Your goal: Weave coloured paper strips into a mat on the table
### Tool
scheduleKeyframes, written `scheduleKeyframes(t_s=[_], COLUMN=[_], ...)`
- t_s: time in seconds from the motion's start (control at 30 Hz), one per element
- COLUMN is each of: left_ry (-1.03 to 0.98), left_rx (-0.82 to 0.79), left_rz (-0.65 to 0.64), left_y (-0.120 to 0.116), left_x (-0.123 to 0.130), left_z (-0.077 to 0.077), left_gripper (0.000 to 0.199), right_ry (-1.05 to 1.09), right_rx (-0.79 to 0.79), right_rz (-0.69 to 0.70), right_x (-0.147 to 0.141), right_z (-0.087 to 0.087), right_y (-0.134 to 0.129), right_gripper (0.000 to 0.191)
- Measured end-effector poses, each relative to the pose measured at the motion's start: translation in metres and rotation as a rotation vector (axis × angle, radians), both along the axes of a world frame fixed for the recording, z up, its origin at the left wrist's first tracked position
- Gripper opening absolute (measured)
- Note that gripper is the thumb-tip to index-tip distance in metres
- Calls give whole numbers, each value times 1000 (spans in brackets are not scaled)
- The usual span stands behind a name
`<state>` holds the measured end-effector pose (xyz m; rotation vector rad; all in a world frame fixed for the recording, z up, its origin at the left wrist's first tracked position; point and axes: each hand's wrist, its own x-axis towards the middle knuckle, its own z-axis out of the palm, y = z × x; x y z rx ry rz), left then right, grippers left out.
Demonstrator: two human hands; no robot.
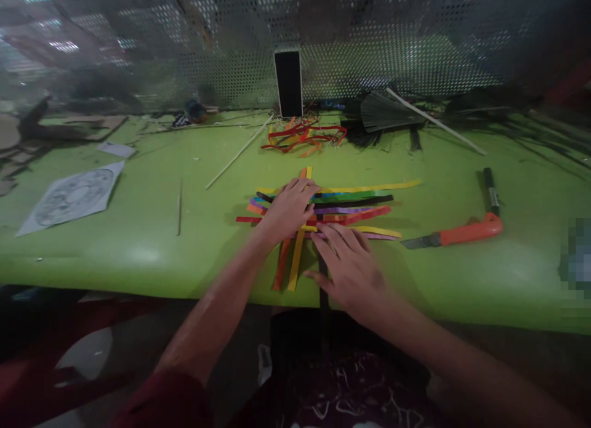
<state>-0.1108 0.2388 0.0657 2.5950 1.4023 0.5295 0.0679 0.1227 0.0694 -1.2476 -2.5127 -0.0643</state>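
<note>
Several coloured strips [376, 211] lie side by side across the green table, crossed by orange, yellow and black strips that run toward me. My left hand [292, 207] rests flat on the left part of the crossing, fingers stretched toward the far side. Lower right of it, my right hand [345, 262] touches the near edge of the crossing with its fingertips, its fingers spread. A black strip [323, 280] passes beside the right thumb and hangs past the table's front edge. What lies beneath both palms is hidden.
An orange-handled knife [468, 231] lies at the right by a black marker [490, 189]. Behind the strips are a red and orange tangle [305, 137], an upright phone [289, 83] and thin sticks [239, 152]. A patterned paper [76, 194] lies at the left.
</note>
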Motion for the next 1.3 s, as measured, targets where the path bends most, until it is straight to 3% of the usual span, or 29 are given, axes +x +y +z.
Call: scheduleKeyframes(t_s=[0.2,0.37,0.5,0.7,1.3], left_ry=[0,1,25,4,-26], left_rx=[25,13,25,19,-10], left_rz=[-12,-65,-38,-39,-27], left_y=[-2,-3,-4,-3,0], left_x=[-2,-3,-2,-1,0], left_z=[0,2,1,1,0], left_gripper=[32,33,44,44,32], right_ry=[-27,-73,-130,-65,-133], right_rx=[56,65,3,12,55], right_rz=[44,-49,-14,-8,-9], right_x=[8,3,2,11,5], right_z=[12,18,9,-4,-3], right_y=[16,66,96,100,99], right_gripper=[48,40,37,40,29])
